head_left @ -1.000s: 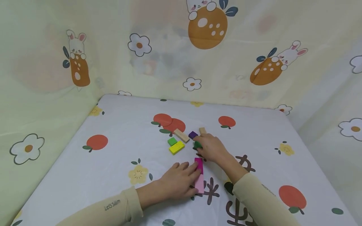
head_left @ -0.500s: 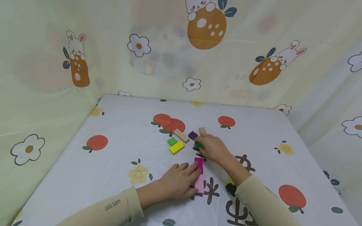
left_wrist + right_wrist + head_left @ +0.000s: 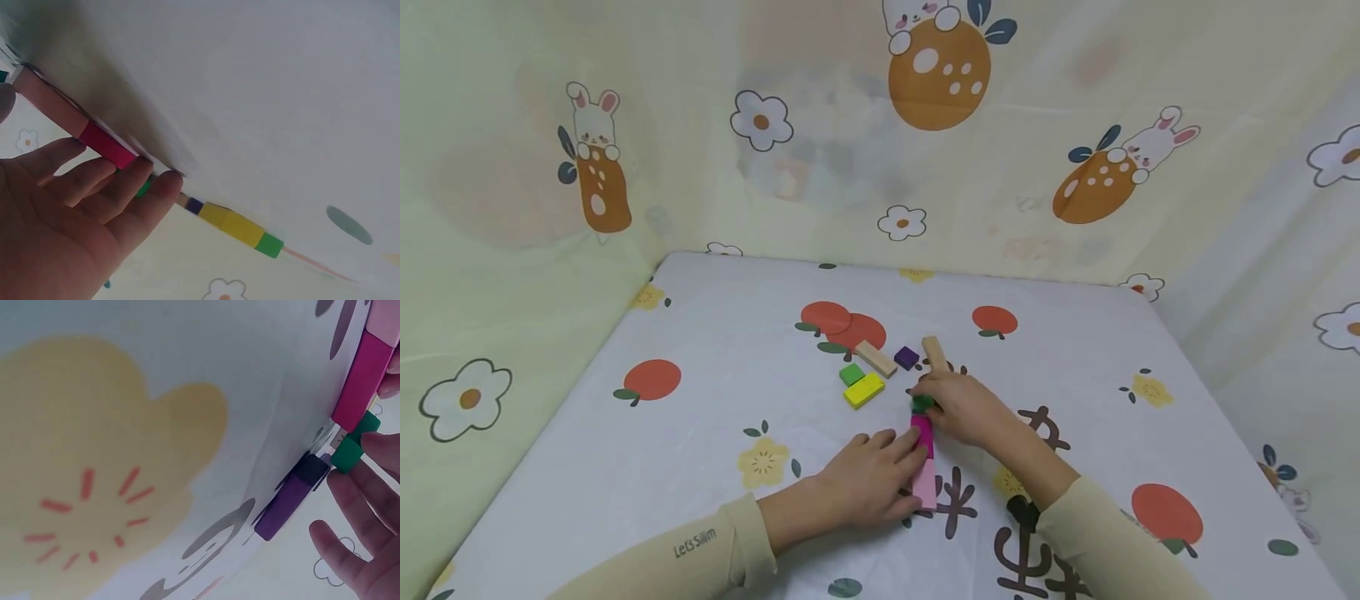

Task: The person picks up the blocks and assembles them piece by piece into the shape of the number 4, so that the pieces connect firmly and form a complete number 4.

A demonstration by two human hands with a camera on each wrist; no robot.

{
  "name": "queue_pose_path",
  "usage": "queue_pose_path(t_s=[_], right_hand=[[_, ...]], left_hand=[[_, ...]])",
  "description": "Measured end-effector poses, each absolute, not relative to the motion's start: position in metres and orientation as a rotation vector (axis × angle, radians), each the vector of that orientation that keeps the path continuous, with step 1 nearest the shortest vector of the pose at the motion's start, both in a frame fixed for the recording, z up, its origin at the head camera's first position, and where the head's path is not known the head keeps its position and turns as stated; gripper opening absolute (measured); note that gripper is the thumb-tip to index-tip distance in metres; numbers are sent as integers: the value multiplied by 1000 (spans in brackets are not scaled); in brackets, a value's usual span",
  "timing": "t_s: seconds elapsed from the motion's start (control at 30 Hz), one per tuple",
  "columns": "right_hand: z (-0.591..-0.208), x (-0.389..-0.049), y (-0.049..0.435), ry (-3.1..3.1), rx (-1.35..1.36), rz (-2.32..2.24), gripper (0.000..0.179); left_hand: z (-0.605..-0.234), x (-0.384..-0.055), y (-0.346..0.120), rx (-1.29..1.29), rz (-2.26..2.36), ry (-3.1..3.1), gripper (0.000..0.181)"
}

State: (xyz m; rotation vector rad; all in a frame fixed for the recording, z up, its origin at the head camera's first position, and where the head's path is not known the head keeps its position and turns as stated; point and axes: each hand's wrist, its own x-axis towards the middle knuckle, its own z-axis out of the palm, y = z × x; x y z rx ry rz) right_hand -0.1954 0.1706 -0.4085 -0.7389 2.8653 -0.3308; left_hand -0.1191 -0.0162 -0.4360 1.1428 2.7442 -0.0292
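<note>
My left hand [image 3: 868, 483] rests on the tabletop with fairly straight fingers, their tips against a magenta block [image 3: 922, 433] and a pink block [image 3: 925, 485] lined up end to end. In the left wrist view its fingers [image 3: 140, 187] lie along the side of the magenta block [image 3: 107, 145]. My right hand [image 3: 966, 407] pinches a dark green block [image 3: 922, 404] just beyond the far end of the magenta one. The right wrist view shows that green block [image 3: 350, 450] between thumb and fingers, near the magenta block's end; whether they touch I cannot tell.
Beyond the hands lie a yellow block [image 3: 864, 390], a light green block [image 3: 852, 374], a dark purple block [image 3: 907, 358] and two plain wooden blocks, one slanting [image 3: 876, 359], one near my right hand [image 3: 934, 354]. A printed curtain [image 3: 820, 183] encloses the table's far side.
My right hand has drawn the dark green block nearer, toward the magenta block's far end, uncovering more of a wooden block. My left hand has stayed on the pink and magenta blocks.
</note>
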Motion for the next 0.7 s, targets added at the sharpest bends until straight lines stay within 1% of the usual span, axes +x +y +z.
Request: queue_pose_path(t_s=[0.33,0.7], right_hand=[[-412,-194,168,2845,-770,-294,32],[-413,-196,167,2834,-826,-246,29]], left_hand=[[-438,-119,-17,1150,-13,2747,71],[-435,-119,-18,1148,-6,2747,72]])
